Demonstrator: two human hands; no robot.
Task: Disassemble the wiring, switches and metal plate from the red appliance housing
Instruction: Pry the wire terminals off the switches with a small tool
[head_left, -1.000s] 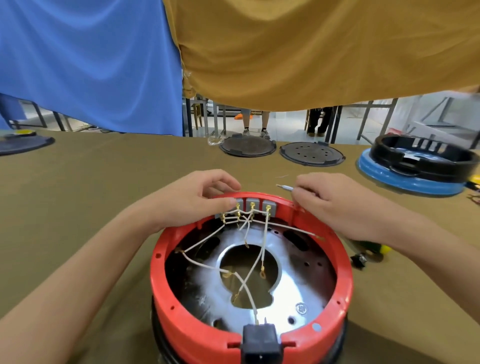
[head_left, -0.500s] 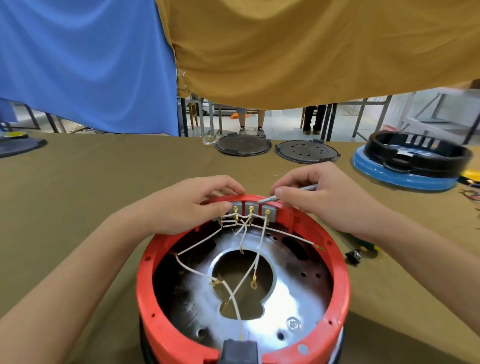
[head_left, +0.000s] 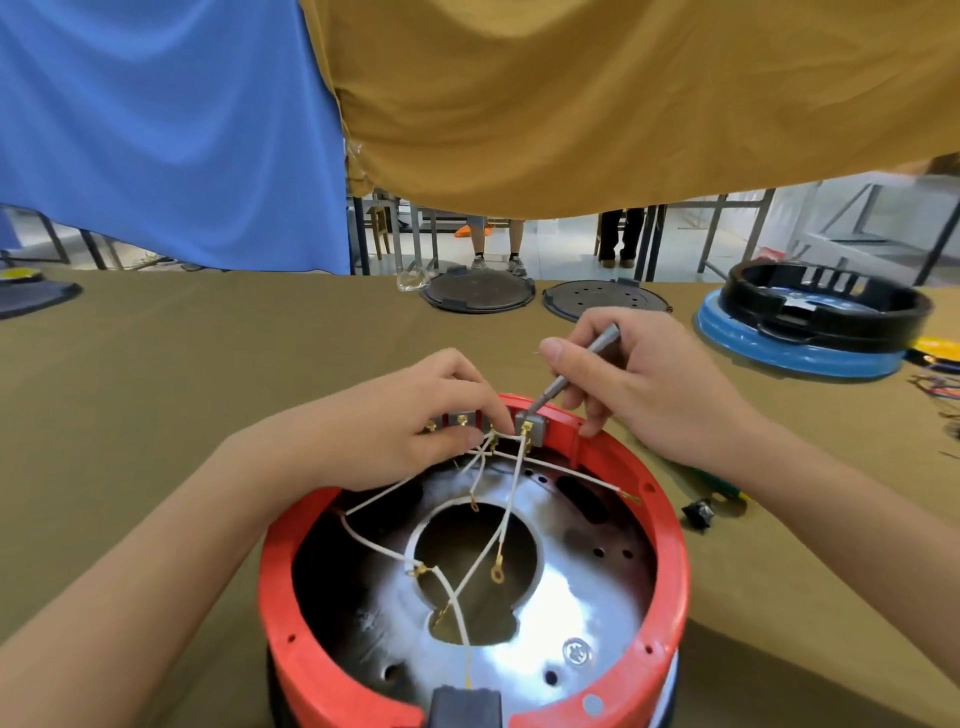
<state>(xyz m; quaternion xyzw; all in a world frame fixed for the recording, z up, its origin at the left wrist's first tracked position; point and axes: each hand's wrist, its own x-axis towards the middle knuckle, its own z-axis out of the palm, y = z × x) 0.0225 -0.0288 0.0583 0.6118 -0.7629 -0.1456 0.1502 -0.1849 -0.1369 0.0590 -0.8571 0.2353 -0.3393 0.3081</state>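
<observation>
red housing (head_left: 670, 551) sits open-side up on the table (head_left: 182, 395) right in front of me | my left hand (head_left: 395, 431) pinches the white wires (head_left: 511, 483) by the grey switches (head_left: 530, 427) at its far rim | my right hand (head_left: 639, 384) grips a thin grey tool (head_left: 571, 371), tip on the right switch | metal plate (head_left: 571, 618) inside

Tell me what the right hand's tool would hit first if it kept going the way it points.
The right hand aims the thin grey tool down-left; its tip looks already at the rightmost grey switch on the red housing rim. Depth is unclear.
</observation>
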